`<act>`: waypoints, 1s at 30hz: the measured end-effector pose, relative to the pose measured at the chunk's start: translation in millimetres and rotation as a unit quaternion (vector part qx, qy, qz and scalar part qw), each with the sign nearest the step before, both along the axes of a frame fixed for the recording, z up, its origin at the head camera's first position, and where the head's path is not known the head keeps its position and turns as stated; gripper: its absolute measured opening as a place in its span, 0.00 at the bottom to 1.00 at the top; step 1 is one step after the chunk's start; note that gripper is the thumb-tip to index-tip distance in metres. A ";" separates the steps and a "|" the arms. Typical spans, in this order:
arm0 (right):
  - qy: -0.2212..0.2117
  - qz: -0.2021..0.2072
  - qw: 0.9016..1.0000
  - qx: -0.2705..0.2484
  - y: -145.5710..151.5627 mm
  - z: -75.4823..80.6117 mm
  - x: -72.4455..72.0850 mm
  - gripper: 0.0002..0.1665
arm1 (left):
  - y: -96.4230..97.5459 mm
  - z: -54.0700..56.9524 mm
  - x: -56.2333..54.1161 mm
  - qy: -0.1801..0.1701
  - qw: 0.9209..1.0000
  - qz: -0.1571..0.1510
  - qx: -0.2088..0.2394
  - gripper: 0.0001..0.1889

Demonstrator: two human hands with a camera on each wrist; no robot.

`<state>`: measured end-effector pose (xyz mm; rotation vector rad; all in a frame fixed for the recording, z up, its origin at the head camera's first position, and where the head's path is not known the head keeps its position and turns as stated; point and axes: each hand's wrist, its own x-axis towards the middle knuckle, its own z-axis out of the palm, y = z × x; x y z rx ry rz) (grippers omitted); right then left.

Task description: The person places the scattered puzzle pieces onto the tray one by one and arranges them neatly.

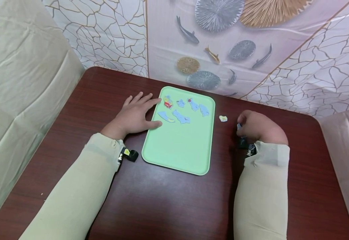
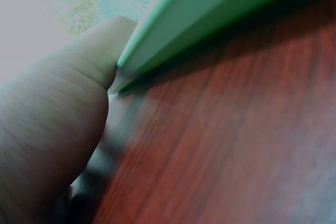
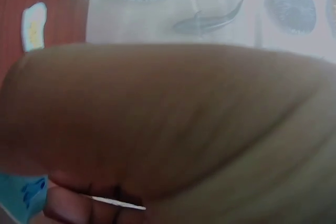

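Observation:
My left hand (image 1: pixel 136 115) lies with fingers spread at the left side of a light green tray (image 1: pixel 180 146), thumb and index finger touching its rim. On the upper half of the tray are several flat, irregular cut-out pieces, mostly light blue, such as the one (image 1: pixel 181 117) in the lower row; a red and yellow one (image 1: pixel 167 102) is at the upper left. Right of the tray, my right hand (image 1: pixel 257 126) pinches a light blue cut-out piece (image 3: pixel 23 196) with a darker blue print. A thin white edge (image 3: pixel 119 203) shows among its curled fingers.
A small white and yellow cut-out piece (image 1: pixel 223 118) lies on the dark red wooden table (image 1: pixel 162 206) between the tray and the right hand. Behind the table hangs a patterned cloth (image 1: pixel 189 50) with fish. Pale fabric (image 1: pixel 21 83) covers the left side.

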<state>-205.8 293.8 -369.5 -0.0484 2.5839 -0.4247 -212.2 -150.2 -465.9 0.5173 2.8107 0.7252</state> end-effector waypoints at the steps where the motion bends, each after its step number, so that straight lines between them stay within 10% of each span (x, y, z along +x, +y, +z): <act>1: 0.009 0.003 1.000 -0.001 -1.4 1.0 0.4 0.25 | 0.0 -0.2 0.1 0.000 1.000 0.000 0.000 0.50; 30: 0.217 0.086 0.964 -0.127 -62.1 -0.1 -4.3 0.18 | -1.6 -0.9 -0.8 0.000 1.000 -0.001 -0.004 0.51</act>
